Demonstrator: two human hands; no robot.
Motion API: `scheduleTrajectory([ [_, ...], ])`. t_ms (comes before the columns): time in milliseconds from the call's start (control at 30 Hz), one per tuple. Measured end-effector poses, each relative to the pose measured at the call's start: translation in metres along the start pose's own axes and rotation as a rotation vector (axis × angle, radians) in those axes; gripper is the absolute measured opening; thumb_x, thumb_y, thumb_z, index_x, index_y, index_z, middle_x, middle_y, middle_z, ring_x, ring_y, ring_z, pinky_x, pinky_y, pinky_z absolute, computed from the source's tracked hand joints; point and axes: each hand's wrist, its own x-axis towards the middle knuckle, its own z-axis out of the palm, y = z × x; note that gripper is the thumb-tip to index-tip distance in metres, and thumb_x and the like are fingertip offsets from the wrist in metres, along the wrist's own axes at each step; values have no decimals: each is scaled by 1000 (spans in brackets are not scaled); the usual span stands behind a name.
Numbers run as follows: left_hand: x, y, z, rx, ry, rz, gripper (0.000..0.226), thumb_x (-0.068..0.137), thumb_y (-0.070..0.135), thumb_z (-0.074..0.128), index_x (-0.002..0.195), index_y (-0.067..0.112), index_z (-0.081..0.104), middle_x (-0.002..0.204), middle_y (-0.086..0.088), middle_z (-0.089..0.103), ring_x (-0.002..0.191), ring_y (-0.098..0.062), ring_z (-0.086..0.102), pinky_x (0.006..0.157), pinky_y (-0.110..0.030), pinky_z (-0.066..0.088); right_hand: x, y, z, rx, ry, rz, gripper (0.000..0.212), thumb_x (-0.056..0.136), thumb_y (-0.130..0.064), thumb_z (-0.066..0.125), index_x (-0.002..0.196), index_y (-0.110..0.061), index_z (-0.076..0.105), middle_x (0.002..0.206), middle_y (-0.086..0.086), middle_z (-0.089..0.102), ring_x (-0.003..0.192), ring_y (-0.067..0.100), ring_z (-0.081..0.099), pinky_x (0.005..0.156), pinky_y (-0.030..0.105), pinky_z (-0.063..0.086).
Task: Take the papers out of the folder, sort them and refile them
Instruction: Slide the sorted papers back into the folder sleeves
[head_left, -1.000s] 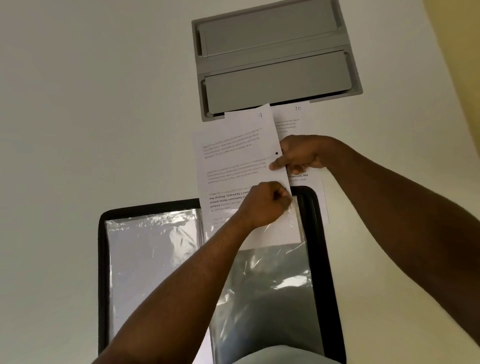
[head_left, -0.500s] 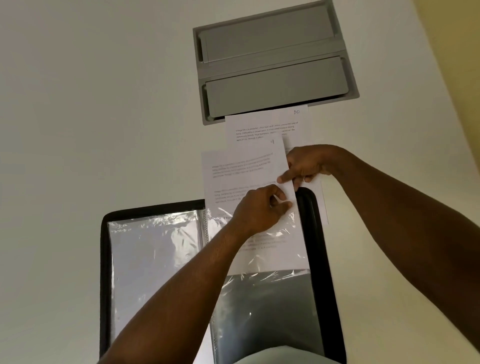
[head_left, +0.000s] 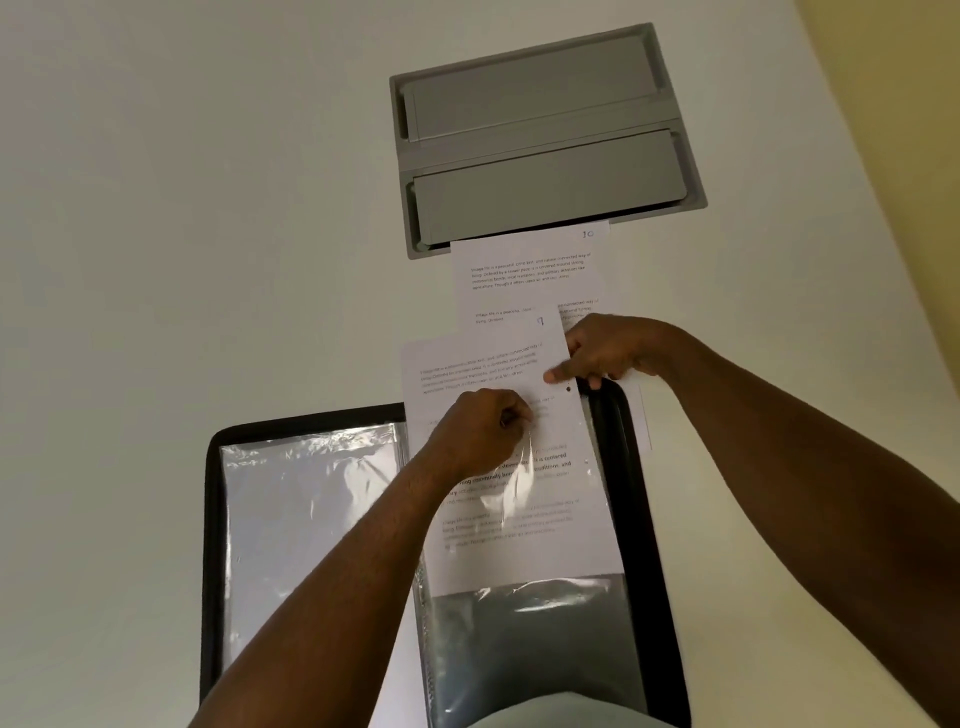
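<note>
Head view: black folder (head_left: 652, 545) open on white table (head_left: 156, 260). Sheet marked 9 (head_left: 483, 374) half inside right plastic sleeve (head_left: 530, 639). Left hand (head_left: 475, 434) pinches sleeve's top edge; right hand (head_left: 605, 351) pinches sheet's right edge. Sheet marked 10 (head_left: 524, 270) lies beyond, touching grey tray (head_left: 545, 140).

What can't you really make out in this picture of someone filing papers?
- Head view, printed text on the sheet marked 9: too small and blurred to read.
- Sheet marked 10: its lower part lies under the sheet marked 9 and the right hand.
- Folder: its near edge is cut off by the frame.
- Left hand: its grip on the plastic sleeve hides the fingertips.
</note>
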Motion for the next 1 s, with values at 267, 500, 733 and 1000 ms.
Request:
scheduleTrajectory([
  [267, -7, -2, -5, 13, 36, 5, 14, 93, 19, 61, 104, 14, 68, 101, 1, 69, 91, -11, 63, 84, -22, 50, -2, 3, 7, -168, -77, 37, 39, 78, -45, 76, 89, -8, 67, 86, 7, 69, 70, 16, 56, 66, 29, 47],
  [500, -13, -6, -9, 24, 61, -4, 16, 93, 14, 59, 106, 14, 69, 104, 1, 69, 93, -11, 62, 80, -16, 44, -4, -7, 17, -106, 0, -90, 15, 84, -25, 74, 90, -11, 72, 94, 2, 70, 79, 14, 61, 68, 27, 50],
  [733, -14, -3, -7, 4, 97, 26, 17, 94, 15, 58, 107, 12, 69, 105, 1, 69, 94, -10, 62, 80, -16, 45, -5, -16, 25, -320, -76, -126, 16, 91, -18, 64, 105, -18, 72, 100, -5, 66, 89, 10, 58, 80, 26, 50],
  [1000, -20, -1, -5, -27, 184, 55, 15, 93, 16, 61, 105, 12, 68, 96, 0, 70, 83, -10, 61, 72, -16, 43, -26, -7, 37, 146, 4, -92, 24, 96, -30, 58, 110, -13, 66, 98, 6, 71, 81, 18, 62, 76, 33, 54],
])
